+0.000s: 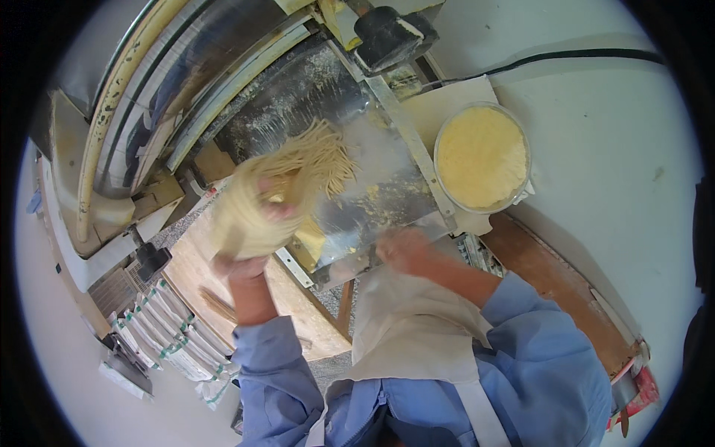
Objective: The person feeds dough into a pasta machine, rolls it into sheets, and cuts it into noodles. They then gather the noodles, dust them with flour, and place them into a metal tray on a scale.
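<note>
Blue jacket [540, 346], bowl [529, 162] of yellow powder [480, 158]

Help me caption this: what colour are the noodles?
The noodles are pale yellowish beige, clearest in head view.

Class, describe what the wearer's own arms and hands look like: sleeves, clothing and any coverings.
The loose blue fabric left sleeve and matching blue fabric right sleeve end on the forearms, leaving the wrists bare. The ungloved left hand and ungloved right hand are too blurred to tell small markings. An off-white cloth apron covers the blue garment's front.
</note>
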A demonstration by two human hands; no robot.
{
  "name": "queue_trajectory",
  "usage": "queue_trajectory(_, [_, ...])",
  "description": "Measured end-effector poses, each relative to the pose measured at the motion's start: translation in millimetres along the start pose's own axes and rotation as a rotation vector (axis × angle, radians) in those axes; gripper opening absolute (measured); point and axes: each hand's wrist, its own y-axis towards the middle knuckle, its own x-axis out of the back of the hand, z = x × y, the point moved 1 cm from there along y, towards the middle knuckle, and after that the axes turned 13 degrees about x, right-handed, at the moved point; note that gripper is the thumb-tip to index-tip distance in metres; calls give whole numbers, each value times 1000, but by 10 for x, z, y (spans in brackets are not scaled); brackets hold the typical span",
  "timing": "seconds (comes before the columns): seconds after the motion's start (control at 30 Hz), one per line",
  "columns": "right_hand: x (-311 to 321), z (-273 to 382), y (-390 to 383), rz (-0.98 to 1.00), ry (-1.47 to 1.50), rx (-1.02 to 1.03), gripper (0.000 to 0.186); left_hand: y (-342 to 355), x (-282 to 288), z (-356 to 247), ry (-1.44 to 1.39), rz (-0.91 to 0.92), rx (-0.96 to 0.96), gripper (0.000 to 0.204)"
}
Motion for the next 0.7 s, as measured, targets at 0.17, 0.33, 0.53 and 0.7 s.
queue_trajectory(0.17, [817, -1284, -50, -774, 90, -307, 23, 48, 566, 1142, -197, -154, 289, 81])
queue_trajectory(0.33, [782, -2342, -18, -631, -263, -451, 46, 53, 472, 1716, -353, -121, 300, 78])
queue_trajectory(0.53, [454, -2536, 21, -394, -51, -451, 44, 282, 294, 1785, -710, -43, 182, 89])
queue_trajectory(0.7, [955, -1986, 61, -370, 572, -706, 34, 406, 237, 1743, -817, -63, 158, 95])
